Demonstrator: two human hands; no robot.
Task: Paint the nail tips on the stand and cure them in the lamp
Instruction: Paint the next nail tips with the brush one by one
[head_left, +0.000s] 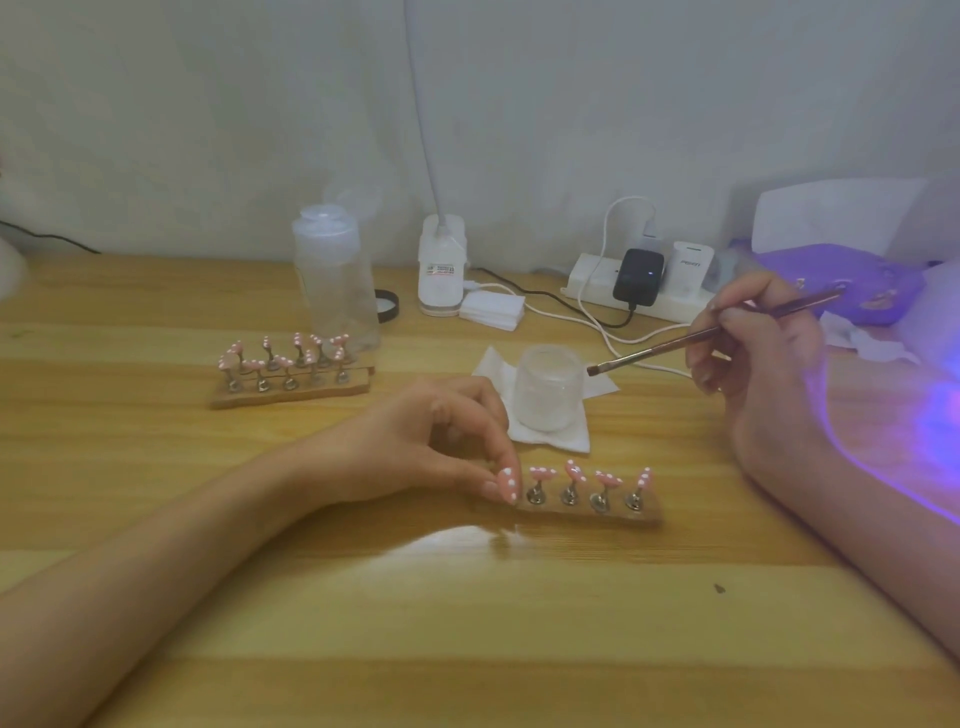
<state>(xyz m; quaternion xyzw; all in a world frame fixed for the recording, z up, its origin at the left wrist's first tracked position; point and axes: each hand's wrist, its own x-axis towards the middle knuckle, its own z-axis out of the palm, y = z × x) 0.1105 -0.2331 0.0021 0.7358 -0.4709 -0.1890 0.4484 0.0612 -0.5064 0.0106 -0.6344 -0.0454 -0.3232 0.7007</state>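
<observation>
A wooden stand (587, 513) lies near the table's middle with a row of pink nail tips with white dots on metal pegs. My left hand (441, 441) pinches the leftmost nail tip (508, 483) between thumb and forefinger. My right hand (753, 348) holds a thin brush (660, 351) like a pen, its bristles hovering just right of a frosted glass jar (548, 387). The curing lamp (857, 260) glows purple at the far right.
Further wooden stands (291, 387) with several pink nail tips sit at the left. Behind them stands a clear pump bottle (335, 275). A desk lamp base (441, 270), cotton pads (491, 309), a power strip (634, 283) and cables run along the back wall.
</observation>
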